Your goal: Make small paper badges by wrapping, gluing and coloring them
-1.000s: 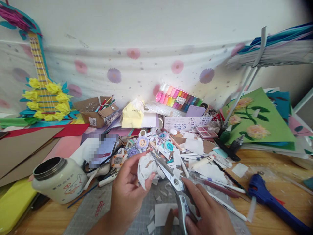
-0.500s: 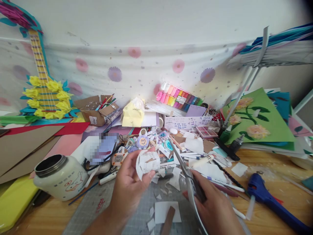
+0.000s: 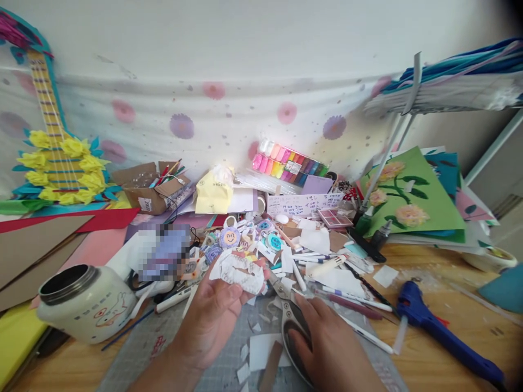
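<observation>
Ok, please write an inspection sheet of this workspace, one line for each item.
Surface: grey gridded cutting mat on brown wooden table.
Things in hand: white curved papery piece with a gap; silver metal scissors.
Clutter: white paper scraps, blue plastic glue gun, cream rounded jar without lid.
Hands: left hand grips the papery piece; right hand holds the scissors.
Cables: thin black cable near brown cardboard box.
Surroundings: white flowered sheet behind; yellow-flowered guitar-shaped decoration, far left.
</observation>
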Demonstrator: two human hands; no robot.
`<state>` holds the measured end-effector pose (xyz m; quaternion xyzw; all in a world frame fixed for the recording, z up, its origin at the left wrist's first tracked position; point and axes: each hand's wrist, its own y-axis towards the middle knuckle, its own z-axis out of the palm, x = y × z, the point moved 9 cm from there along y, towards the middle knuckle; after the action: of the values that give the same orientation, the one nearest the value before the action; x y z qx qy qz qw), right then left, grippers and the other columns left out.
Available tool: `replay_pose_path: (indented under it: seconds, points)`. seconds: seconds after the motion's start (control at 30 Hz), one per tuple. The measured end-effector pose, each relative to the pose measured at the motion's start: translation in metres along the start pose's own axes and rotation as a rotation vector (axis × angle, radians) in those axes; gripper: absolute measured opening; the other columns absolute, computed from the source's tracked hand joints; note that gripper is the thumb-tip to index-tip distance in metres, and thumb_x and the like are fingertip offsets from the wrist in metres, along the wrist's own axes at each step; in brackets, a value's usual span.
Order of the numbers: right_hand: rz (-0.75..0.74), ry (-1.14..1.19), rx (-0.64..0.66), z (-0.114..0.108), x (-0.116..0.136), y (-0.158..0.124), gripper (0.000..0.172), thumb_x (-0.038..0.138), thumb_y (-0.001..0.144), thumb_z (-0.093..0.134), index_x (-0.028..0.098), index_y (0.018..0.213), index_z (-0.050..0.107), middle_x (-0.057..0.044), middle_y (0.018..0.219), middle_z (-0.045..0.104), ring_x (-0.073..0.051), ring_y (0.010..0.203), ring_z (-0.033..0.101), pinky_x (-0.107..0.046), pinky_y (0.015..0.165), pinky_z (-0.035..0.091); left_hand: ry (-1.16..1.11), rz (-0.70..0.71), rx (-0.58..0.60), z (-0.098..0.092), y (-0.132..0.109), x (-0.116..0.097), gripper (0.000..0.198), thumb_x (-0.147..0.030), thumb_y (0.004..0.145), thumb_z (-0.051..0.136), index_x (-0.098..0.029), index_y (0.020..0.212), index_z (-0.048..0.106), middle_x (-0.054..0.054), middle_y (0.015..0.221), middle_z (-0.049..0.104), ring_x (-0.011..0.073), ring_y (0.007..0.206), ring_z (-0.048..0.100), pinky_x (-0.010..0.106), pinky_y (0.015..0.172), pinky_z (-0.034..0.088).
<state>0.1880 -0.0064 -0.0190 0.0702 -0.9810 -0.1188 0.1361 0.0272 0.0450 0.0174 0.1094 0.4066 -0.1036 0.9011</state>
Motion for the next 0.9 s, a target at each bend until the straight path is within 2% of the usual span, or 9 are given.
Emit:
replay_pose_path:
  seconds: [0.07, 0.13, 0.2, 0.27, 0.37, 0.47, 0.73, 0.8, 0.9]
  points:
    - [-0.057, 0.030, -0.050, -0.014, 0.003, -0.001, 0.031, 0.017, 0.079, 0.057, 0.016, 0.109, 0.065, -0.011, 0.095, 0.068, -0.029, 0.085, 0.067, -0.041, 0.071, 0.057, -0.010, -0.007, 0.024, 0.003, 0.000, 0.001, 0.040, -0.018, 0.073, 0.071, -0.026, 0.112, 0.064, 0.004, 0.097, 0.076, 0.0255, 0.099, 0.068, 0.039, 0.086, 0.053]
    - [-0.123, 0.112, -0.179, -0.039, 0.009, -0.004, 0.024, 0.017, 0.084, 0.053, 0.018, 0.105, 0.065, -0.010, 0.093, 0.067, -0.026, 0.084, 0.066, -0.039, 0.071, 0.056, -0.009, -0.021, 0.041, 0.005, -0.001, 0.004, 0.042, -0.019, 0.074, 0.070, -0.026, 0.115, 0.063, 0.005, 0.097, 0.076, 0.0258, 0.099, 0.068, 0.039, 0.086, 0.053]
    - [-0.219, 0.261, -0.297, -0.063, 0.020, -0.007, 0.028, 0.016, 0.088, 0.049, 0.018, 0.114, 0.059, -0.009, 0.093, 0.065, -0.021, 0.082, 0.065, -0.031, 0.071, 0.055, 0.004, -0.047, 0.053, 0.007, -0.001, 0.009, 0.041, -0.018, 0.074, 0.069, -0.025, 0.114, 0.063, 0.006, 0.099, 0.076, 0.0262, 0.100, 0.067, 0.039, 0.087, 0.052]
    - [-0.285, 0.415, -0.337, -0.076, 0.032, -0.008, 0.038, 0.013, 0.088, 0.047, 0.019, 0.125, 0.051, -0.007, 0.092, 0.063, -0.016, 0.081, 0.063, -0.024, 0.070, 0.053, 0.014, -0.059, 0.051, 0.008, -0.003, 0.014, 0.040, -0.018, 0.074, 0.069, -0.023, 0.113, 0.064, 0.007, 0.098, 0.076, 0.0256, 0.099, 0.067, 0.038, 0.088, 0.052]
    - [-0.285, 0.550, -0.332, -0.075, 0.043, -0.005, 0.050, 0.008, 0.086, 0.042, 0.022, 0.134, 0.044, -0.006, 0.095, 0.060, -0.015, 0.081, 0.062, -0.023, 0.070, 0.053, 0.028, -0.062, 0.021, 0.006, -0.004, 0.018, 0.045, -0.017, 0.070, 0.072, -0.024, 0.114, 0.063, 0.007, 0.100, 0.075, 0.0244, 0.098, 0.067, 0.035, 0.088, 0.052]
    - [-0.266, 0.563, -0.333, -0.065, 0.047, -0.003, 0.055, 0.006, 0.084, 0.040, 0.023, 0.136, 0.042, -0.008, 0.098, 0.059, -0.016, 0.079, 0.063, -0.026, 0.068, 0.055, 0.053, -0.082, 0.015, 0.004, -0.006, 0.021, 0.049, -0.018, 0.068, 0.075, -0.024, 0.115, 0.063, 0.008, 0.104, 0.074, 0.0266, 0.101, 0.066, 0.037, 0.090, 0.050]
    - [-0.425, 0.364, -0.356, -0.062, 0.059, -0.008, 0.056, 0.002, 0.081, 0.046, 0.017, 0.135, 0.040, -0.015, 0.106, 0.062, -0.024, 0.091, 0.064, -0.033, 0.069, 0.058, 0.061, -0.135, 0.085, 0.003, -0.007, 0.024, 0.049, -0.018, 0.067, 0.077, -0.023, 0.113, 0.062, 0.006, 0.097, 0.076, 0.0278, 0.103, 0.064, 0.040, 0.094, 0.045]
    - [-0.433, 0.393, -0.370, -0.065, 0.060, -0.009, 0.056, 0.002, 0.081, 0.046, 0.018, 0.134, 0.041, -0.014, 0.106, 0.062, -0.024, 0.092, 0.064, -0.033, 0.071, 0.058, 0.053, -0.145, 0.100, 0.006, -0.007, 0.025, 0.046, -0.017, 0.068, 0.076, -0.022, 0.112, 0.063, 0.006, 0.093, 0.076, 0.0271, 0.101, 0.065, 0.038, 0.092, 0.046]
    - [-0.384, 0.530, -0.401, -0.069, 0.053, -0.008, 0.052, 0.006, 0.085, 0.044, 0.022, 0.134, 0.042, -0.011, 0.100, 0.060, -0.020, 0.081, 0.064, -0.031, 0.067, 0.057, 0.036, -0.146, 0.119, 0.010, -0.007, 0.026, 0.045, -0.019, 0.067, 0.077, -0.022, 0.110, 0.064, 0.006, 0.095, 0.075, 0.0275, 0.100, 0.065, 0.037, 0.088, 0.048]
